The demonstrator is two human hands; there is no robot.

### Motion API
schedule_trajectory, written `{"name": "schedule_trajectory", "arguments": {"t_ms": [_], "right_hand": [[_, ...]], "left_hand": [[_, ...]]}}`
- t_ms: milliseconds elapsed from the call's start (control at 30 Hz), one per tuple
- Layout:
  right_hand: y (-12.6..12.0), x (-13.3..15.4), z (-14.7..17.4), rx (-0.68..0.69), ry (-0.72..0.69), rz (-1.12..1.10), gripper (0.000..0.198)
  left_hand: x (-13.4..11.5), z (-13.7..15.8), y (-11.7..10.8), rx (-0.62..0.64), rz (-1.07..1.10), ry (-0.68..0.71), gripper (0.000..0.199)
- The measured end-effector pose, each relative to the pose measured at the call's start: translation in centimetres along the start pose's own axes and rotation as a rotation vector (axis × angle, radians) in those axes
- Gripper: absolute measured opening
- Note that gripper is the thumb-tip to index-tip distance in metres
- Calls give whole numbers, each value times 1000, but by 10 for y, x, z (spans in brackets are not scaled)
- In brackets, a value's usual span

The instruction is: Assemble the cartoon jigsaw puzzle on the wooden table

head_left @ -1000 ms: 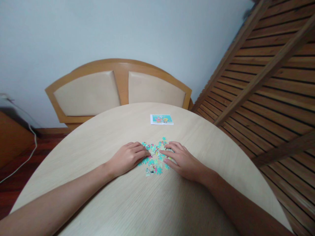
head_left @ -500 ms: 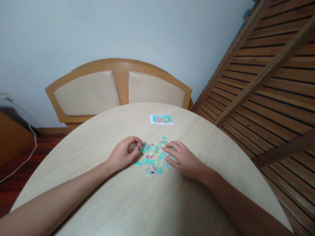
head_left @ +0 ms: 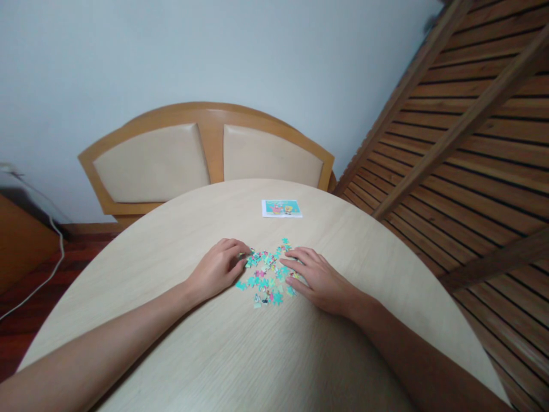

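A loose pile of small jigsaw puzzle pieces (head_left: 263,280), mostly turquoise with bits of pink, yellow and black, lies between my hands. At its left edge is my left hand (head_left: 218,265), fingers bent forward and the thumb a little apart, with nothing visible between them. The fingertips touch or nearly touch the outermost pieces. From the right, my right hand (head_left: 319,279) lies low over the pile with its fingers spread. Some pieces under those fingers are hidden. Beyond the pile rests a picture card (head_left: 282,209) in turquoise with cartoon figures.
The round, pale wooden table (head_left: 206,355) carries everything. A bench (head_left: 214,137) with cream padded back panels stands behind it against the wall. On the right rises a slatted wooden structure (head_left: 480,137). A white cable (head_left: 60,252) hangs at the left.
My left hand's fingers have straightened from a curled, nearly pinched shape and reach slightly farther right over the pieces. My right hand has shifted very slightly left.
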State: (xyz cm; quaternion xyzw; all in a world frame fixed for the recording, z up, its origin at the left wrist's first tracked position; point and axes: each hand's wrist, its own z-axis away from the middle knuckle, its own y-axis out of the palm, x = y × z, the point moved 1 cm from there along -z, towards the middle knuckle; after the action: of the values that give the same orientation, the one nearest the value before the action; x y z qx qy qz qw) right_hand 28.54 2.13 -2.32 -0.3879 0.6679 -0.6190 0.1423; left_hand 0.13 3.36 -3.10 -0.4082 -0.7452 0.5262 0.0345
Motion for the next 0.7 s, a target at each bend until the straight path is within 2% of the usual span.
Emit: {"name": "schedule_trajectory", "arguments": {"t_ms": [333,467,700], "right_hand": [[1,5,1,120,30,-13,57],[2,7,1,157,-16,-34,61],[-2,11,0,135,-104,-43,58]], "left_hand": [[-19,-1,-5,175,-72,181,28],[-20,-1,-5,209,-50,245,30],[-16,0,-2,216,-113,240,33]]}}
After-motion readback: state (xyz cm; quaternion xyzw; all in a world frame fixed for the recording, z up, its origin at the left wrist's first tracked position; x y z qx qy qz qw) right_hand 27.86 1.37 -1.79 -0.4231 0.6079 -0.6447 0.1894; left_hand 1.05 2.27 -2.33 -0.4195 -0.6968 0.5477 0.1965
